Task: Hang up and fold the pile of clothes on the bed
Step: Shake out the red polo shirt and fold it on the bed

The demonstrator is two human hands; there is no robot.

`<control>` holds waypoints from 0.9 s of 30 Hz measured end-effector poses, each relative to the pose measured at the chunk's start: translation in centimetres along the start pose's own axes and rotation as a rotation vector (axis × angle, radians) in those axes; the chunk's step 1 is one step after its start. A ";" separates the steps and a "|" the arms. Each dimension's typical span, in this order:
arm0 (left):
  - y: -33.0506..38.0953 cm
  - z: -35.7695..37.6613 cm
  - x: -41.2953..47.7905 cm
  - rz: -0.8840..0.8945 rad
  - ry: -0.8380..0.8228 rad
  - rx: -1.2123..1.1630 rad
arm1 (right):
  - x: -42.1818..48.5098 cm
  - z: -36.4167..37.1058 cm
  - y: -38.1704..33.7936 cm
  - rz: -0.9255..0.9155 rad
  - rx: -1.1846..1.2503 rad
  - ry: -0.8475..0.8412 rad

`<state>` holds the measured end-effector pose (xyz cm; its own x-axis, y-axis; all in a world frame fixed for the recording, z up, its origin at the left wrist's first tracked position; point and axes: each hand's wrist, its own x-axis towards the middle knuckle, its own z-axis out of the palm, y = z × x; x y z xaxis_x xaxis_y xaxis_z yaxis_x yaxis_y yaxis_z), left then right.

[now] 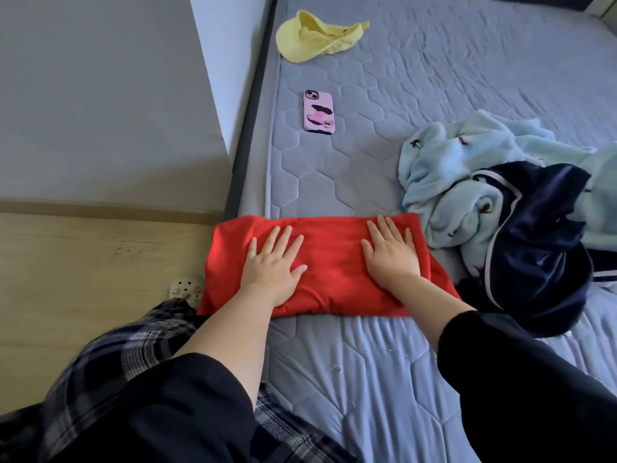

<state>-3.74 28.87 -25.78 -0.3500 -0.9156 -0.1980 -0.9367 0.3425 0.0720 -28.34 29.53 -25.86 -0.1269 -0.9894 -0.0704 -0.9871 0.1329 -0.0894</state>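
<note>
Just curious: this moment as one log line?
stage: folding | left hand flat on red garment | right hand flat on it | pile unfolded beside

Bare bed (350, 168) lies open between the phone (318, 111) and the pile (500, 208), and on toward the cap (317, 36). The pile crowds the right, just beside the red cloth (330, 262). A wall (100, 95) closes the left. The near strip of bed is free.

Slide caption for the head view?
Left hand and right hand press flat on a folded red garment at the mattress edge.
</note>
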 end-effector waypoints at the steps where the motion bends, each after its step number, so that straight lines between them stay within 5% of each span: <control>1: 0.0 0.0 -0.1 -0.006 0.002 0.000 | -0.2 -0.3 0.8 0.046 -0.009 0.017; 7: 1.1 -0.9 -0.2 0.012 0.051 0.006 | -2.1 -2.8 4.5 0.446 0.329 0.143; 11: 4.0 -1.9 -0.4 0.083 0.027 -0.120 | -1.7 -4.9 5.4 0.702 0.734 -0.178; 15: 6.9 -1.6 -1.1 0.034 -0.120 -0.174 | -1.7 -7.5 4.5 0.670 1.046 -0.302; 20: 10.1 -2.2 -0.2 -0.022 -0.137 -0.454 | -0.8 -14.2 2.8 0.541 1.175 -0.041; 24: 14.7 -3.7 1.1 0.028 -0.176 -0.609 | -0.9 -18.2 1.1 0.388 0.946 0.134; 27: 13.9 -3.9 0.7 0.050 -0.225 -0.766 | -1.7 -17.7 -0.7 0.288 0.662 0.089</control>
<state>-17.03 32.12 -21.14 -0.4592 -0.8104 -0.3638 -0.6893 0.0668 0.7213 -29.15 30.07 -8.07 -0.4083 -0.9069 -0.1037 -0.6504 0.3687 -0.6641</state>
